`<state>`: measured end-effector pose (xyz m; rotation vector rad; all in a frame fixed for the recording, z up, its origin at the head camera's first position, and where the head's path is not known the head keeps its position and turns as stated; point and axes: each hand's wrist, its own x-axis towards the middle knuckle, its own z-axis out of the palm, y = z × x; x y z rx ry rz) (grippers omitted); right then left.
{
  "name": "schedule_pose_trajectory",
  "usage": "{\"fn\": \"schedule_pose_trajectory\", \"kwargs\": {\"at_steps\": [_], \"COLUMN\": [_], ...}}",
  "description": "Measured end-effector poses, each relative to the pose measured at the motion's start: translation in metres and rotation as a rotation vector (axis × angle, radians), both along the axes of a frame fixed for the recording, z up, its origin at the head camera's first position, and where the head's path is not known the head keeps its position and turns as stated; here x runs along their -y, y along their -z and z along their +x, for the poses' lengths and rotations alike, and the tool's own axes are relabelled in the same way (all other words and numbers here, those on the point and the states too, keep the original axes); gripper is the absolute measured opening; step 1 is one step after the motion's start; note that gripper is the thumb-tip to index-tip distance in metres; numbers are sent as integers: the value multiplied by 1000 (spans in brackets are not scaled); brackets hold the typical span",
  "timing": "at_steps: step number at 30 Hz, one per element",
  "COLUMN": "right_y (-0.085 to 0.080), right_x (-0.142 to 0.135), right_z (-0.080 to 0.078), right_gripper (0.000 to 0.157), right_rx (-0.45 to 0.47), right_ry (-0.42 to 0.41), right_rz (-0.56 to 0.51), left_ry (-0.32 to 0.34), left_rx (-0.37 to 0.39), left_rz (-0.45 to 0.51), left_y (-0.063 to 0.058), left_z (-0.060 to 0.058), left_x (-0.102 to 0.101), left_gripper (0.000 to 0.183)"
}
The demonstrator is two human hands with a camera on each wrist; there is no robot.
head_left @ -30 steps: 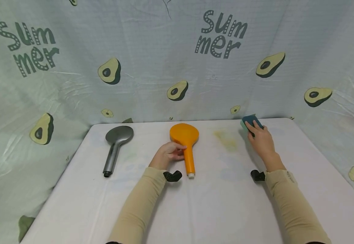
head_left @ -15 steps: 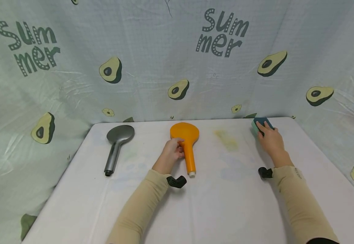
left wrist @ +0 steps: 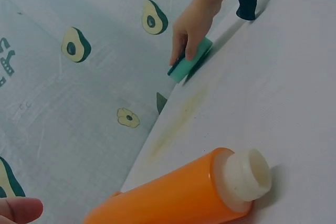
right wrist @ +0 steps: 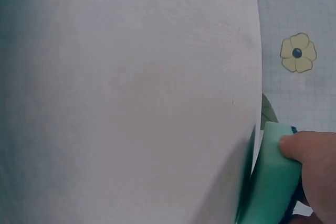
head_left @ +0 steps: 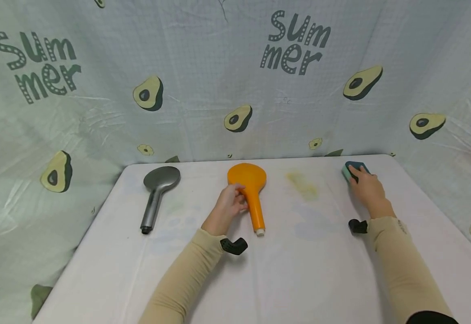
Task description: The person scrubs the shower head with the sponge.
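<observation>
My left hand (head_left: 230, 203) grips the orange shower head (head_left: 255, 211) at its neck, with a finger lying over the edge. The shower head's round face end points to the back of the table, and its pale threaded end (left wrist: 248, 176) faces the near side. At the back right, my right hand (head_left: 368, 191) holds a sponge (head_left: 346, 173), light green with a dark scouring layer. In the right wrist view the thumb presses on the green side of the sponge (right wrist: 270, 177). A grey shower head (head_left: 152, 204) lies to the left, apart from both hands.
A yellowish stain (head_left: 303, 185) marks the white tabletop (head_left: 300, 279) between the orange shower head and the sponge. Behind the table hangs a pale curtain (head_left: 203, 67) printed with avocados and lettering, close along the back edge.
My right hand has moved the sponge to the right, then slightly towards me. The left hand has stayed at the orange shower head's neck, its fingers shifting a little.
</observation>
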<state>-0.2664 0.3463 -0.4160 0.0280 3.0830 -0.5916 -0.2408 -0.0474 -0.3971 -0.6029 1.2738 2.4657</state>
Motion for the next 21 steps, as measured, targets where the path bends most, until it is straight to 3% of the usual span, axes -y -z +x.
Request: {"fn": "schedule_pose_trajectory", "kwargs": {"at_steps": [12, 21], "right_y": [-1, -2], "right_x": [-4, 2], "right_z": [-10, -10], "right_gripper": [66, 72], "right_rx": [239, 263], "right_ry": [-34, -17], "right_rz": [9, -27], "left_ry": [-66, 44], "left_rx": [-50, -39], "left_rz": [82, 12], "left_y": [9, 3], "left_z": [-3, -3], "left_x": [5, 13], "left_gripper": [67, 67]}}
